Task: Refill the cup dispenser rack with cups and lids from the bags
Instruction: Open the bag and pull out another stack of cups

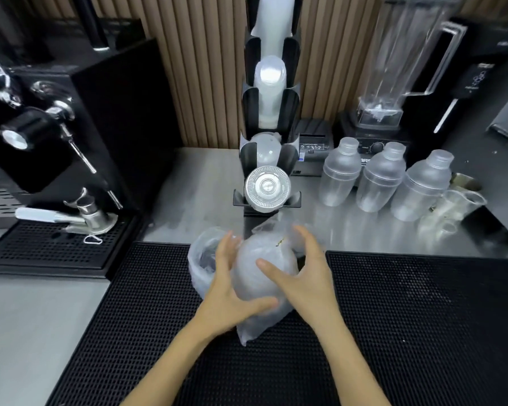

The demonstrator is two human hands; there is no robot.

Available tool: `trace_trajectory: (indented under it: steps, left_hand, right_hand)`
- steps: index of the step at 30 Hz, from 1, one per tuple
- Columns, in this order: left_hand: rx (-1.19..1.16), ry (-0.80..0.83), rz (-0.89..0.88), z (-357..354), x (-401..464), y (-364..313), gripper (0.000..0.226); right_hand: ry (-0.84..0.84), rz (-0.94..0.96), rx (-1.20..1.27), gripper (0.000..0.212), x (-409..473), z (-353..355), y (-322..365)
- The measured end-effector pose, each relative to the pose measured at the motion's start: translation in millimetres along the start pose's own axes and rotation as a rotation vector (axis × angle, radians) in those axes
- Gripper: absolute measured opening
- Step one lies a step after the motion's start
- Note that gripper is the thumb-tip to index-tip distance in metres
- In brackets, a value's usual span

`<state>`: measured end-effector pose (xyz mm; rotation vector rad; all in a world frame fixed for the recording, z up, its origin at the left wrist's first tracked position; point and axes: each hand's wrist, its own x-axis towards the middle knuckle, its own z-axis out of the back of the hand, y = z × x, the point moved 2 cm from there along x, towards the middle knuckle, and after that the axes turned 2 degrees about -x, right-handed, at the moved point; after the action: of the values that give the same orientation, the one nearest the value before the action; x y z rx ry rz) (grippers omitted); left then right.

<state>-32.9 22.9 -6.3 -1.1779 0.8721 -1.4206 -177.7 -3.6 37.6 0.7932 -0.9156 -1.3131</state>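
Rack (269,118): black, upright at the back of the worktop (206,200); upper slots hold cup stacks, the lowest slot shows a lid (267,187) facing out.
Bag (261,276): clear plastic, lying on the black mat (393,317) just in front of the rack; its rounded contents are blurred, probably stacked cups or lids.
Second bag (201,259): crumpled, touching the first on its left.
Left hand (230,291): fingers curl round the bag's left side, thumb underneath, gripping it.
Right hand (302,273): cups the bag's right side, thumb pressed on the front.
Handling: judged light; the film looks slippery and soft, the stack inside stiff but crushable, so hold the stack through the film, not the loose end.
Edges: the rack's base sits close ahead; the shakers (381,180) stand right of the rack, the coffee machine (56,136) well to its left.
Room: open mat lies on both sides of the bag, and the space straight up to the rack is free.
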Motion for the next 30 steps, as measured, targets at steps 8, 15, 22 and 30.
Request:
trace_trajectory:
  steps: [8,15,22,30]
  left_hand:
    - [0.447,0.166,-0.398,11,74,-74,0.026]
    - [0.474,0.365,-0.360,6,83,-69,0.013]
    - [0.413,0.090,-0.381,6,43,-70,0.020]
    - [0.124,-0.133,-0.097,0,41,-68,0.020]
  right_hand:
    - [-0.344,0.225,-0.186,0.028,-7,-1,13]
    - [-0.336,0.156,-0.196,0.009,-3,10,6]
    - [-0.281,0.155,-0.187,0.004,20,12,17]
    - [-0.209,0.383,-0.101,0.006,20,2,28]
